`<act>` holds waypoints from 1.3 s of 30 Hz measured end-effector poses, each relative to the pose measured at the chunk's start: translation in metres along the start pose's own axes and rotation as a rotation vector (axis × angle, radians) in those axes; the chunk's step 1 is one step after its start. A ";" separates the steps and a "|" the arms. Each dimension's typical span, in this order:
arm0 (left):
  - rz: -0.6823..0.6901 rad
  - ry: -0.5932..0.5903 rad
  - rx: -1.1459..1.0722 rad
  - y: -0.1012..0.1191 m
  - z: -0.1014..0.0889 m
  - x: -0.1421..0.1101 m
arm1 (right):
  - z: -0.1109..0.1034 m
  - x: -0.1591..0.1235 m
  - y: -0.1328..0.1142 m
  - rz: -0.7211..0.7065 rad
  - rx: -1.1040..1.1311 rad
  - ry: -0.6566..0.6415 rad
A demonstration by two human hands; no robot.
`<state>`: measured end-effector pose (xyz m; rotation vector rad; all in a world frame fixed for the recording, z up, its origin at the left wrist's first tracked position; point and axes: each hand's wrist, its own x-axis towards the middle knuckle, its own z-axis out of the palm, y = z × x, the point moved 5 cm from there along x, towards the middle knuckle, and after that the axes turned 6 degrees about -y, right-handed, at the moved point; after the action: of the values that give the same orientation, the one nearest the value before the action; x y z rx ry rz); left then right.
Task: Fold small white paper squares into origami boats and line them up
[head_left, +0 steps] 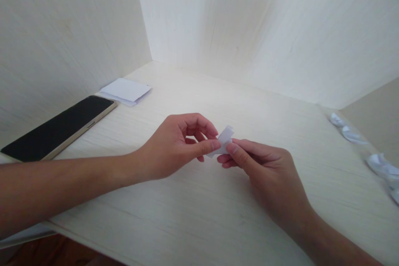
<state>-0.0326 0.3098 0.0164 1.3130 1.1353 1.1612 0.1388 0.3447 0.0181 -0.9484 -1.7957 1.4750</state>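
Note:
A small folded piece of white paper [225, 136] is held between my two hands, just above the middle of the pale tabletop. My left hand [183, 141] pinches its left side, thumb in front and the other fingers curled behind. From the right, my right hand [262, 164] grips the paper's other side between thumb and index finger. Part of the paper is hidden by my fingertips, so its full folded shape does not show.
A black-screened phone [59, 126] lies at the left by the side wall. Beyond it rests a stack of folded white paper [126, 90]. Several folded white paper pieces [350, 134] line the right edge. Pale panels [243, 29] enclose the back and sides.

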 end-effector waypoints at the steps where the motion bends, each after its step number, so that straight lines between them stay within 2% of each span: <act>1: 0.008 0.000 0.005 0.001 0.000 0.000 | 0.000 0.000 0.001 0.001 0.020 -0.019; 6: 0.060 0.007 0.034 0.004 -0.001 0.000 | 0.002 0.001 0.010 0.009 0.238 -0.135; 10: 0.089 -0.016 -0.046 0.002 -0.001 0.001 | 0.003 0.003 0.014 0.042 0.350 -0.171; 16: 0.010 -0.111 -0.106 -0.003 0.006 -0.001 | 0.004 0.005 0.013 0.055 0.308 -0.191; 21: -0.031 -0.125 -0.128 -0.004 0.007 -0.003 | 0.002 0.003 0.017 0.074 0.320 -0.102; 25: -0.043 -0.172 -0.108 -0.005 0.010 -0.003 | 0.002 0.001 0.014 0.031 0.302 -0.100; 32: 0.018 -0.216 0.020 -0.002 0.011 -0.008 | 0.005 0.000 0.006 0.000 0.278 -0.156; 39: 0.172 -0.217 0.259 0.009 0.013 -0.015 | 0.007 -0.001 -0.001 0.003 0.209 -0.226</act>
<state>-0.0205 0.2929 0.0243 1.7207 1.0534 0.9868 0.1331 0.3399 0.0175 -0.7034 -1.7497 1.7919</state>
